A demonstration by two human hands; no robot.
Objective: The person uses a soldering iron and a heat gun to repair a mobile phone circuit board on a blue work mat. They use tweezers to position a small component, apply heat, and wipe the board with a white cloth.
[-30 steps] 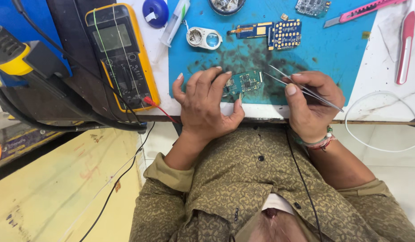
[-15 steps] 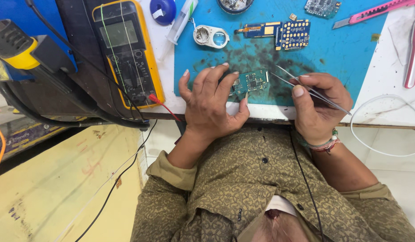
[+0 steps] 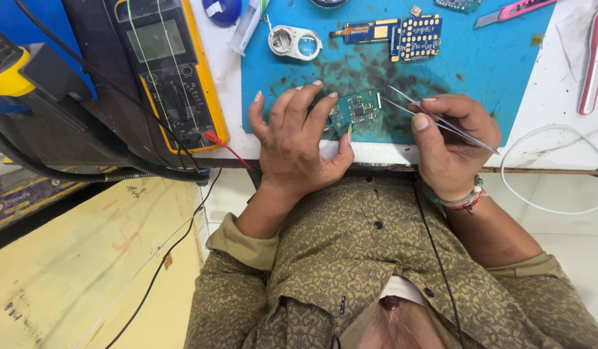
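Note:
A small green circuit board [image 3: 356, 107] lies on the blue work mat [image 3: 499, 58] near the table's front edge. My left hand [image 3: 299, 139] rests on the mat and pins the board's left end with its fingertips. My right hand [image 3: 451, 139] grips metal tweezers [image 3: 434, 117], whose tips point left and sit at the board's right edge. Part of the board is hidden under my left fingers.
A yellow multimeter [image 3: 173, 71] with a red probe lead lies to the left. On the mat's far side are a loupe [image 3: 294, 42] and a second circuit board [image 3: 402, 33]. A pink knife [image 3: 515, 9], a pink tool [image 3: 595, 58] and a white cable [image 3: 557, 168] sit right.
The camera view has shifted slightly. My left fingers have slid off the board a little, so more of it shows. The tweezers stay at its right edge.

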